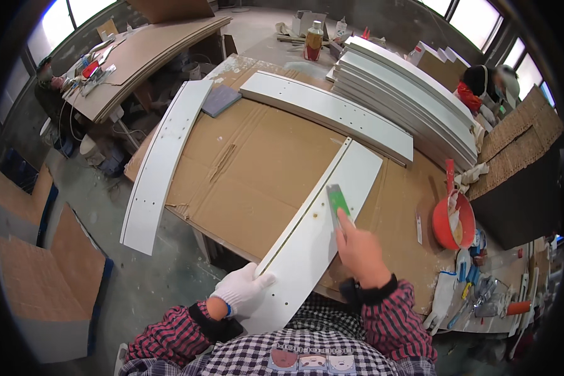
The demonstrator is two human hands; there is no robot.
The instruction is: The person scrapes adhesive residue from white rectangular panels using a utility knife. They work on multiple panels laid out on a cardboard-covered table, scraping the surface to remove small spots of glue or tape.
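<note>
Count first: one long white curved panel under the hands, running from 6 o'clock up toward 1 o'clock across the cardboard-covered workbench. A 2nd white panel hangs off the bench's left edge at 9 o'clock, a 3rd lies flat at 12, and a stack of more white panels sits at 1-2 o'clock, too many to count.

Left hand, in a white glove, is clamped over the near left edge of the panel, fingers wrapped on it. Right hand, bare, grips a green scraper, blade pressed flat on the panel's top face, about mid-length, w/ the index finger laid along the handle.

Edges: panel's near end overhangs the bench toward the person's checked shirt; its far end stops just short of the 3rd panel. Open cardboard lies left of the panel, good clear room at 10-11 o'clock. Right side is tighter.

Round about: one orange bowl w/ a tool stuck in it at 3 o'clock, near the panel's right edge. Small tools and tubes crowd 4 o'clock. A grey sanding block at 11, a bottle at 12. Another person works beyond the stack at 2. A 2nd bench w/ brown boards at 10-11; floor gap between the two.
</note>
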